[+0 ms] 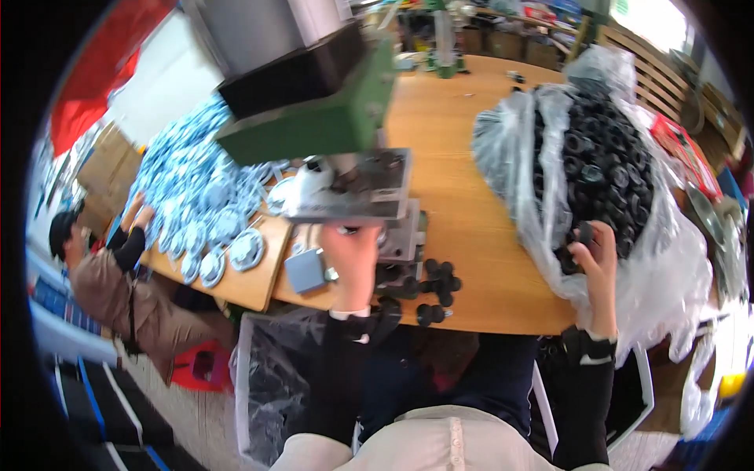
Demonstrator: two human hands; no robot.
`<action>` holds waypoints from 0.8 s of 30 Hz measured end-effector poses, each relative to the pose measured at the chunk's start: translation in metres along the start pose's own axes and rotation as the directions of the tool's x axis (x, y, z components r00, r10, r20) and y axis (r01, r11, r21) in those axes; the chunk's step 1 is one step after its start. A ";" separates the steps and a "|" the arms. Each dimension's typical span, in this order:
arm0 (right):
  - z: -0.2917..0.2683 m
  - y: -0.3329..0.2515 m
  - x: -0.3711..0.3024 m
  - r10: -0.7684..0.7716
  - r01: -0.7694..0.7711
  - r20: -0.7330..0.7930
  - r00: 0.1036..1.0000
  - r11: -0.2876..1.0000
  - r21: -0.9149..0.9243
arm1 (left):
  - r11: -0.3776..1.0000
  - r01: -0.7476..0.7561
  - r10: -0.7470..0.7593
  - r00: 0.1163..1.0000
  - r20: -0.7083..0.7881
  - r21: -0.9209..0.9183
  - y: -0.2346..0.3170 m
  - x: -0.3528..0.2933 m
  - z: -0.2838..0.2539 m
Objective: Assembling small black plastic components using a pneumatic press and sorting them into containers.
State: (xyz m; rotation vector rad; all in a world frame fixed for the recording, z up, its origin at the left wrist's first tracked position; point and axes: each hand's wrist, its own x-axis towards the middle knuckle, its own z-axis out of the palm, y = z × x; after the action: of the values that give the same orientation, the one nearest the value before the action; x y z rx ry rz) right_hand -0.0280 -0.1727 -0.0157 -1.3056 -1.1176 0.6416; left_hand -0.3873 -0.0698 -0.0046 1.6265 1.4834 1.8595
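Seemingly picking step; right hand (602,257) pinching black part (585,233); left hand (351,263) at press (314,125), grip unclear; next needs sure hold.

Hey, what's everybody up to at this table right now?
The right hand holds a black part at the open bag of similar parts. The left hand is at the green machine, partly hidden by the metal plate, so I can't tell if it holds anything. To the left, a co-worker reaches to a pale blue pile.
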 end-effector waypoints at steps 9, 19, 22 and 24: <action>0.148 -0.049 -0.041 -0.139 0.079 0.314 0.939 0.978 0.194 | 0.984 -0.116 0.125 0.990 -0.062 0.139 0.005 -0.039 -0.026; 0.258 -0.053 -0.003 -0.399 0.469 0.350 0.847 0.872 -0.142 | 0.710 0.485 -0.452 0.870 -0.197 0.511 -0.144 -0.229 -0.220; 0.263 -0.065 -0.005 -0.343 0.414 0.416 0.842 0.906 -0.092 | 0.398 0.437 -0.510 0.836 -0.202 0.807 -0.168 -0.270 -0.246; 0.264 -0.072 -0.007 -0.192 0.317 0.480 0.856 0.929 -0.194 | 0.655 0.438 -0.457 0.878 -0.140 0.616 -0.172 -0.246 -0.242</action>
State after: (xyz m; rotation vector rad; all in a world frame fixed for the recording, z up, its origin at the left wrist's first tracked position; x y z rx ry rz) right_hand -0.2837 -0.0830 0.0232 -1.2269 -1.7868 0.6260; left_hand -0.5785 -0.2972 -0.2502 1.2916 2.4143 1.1010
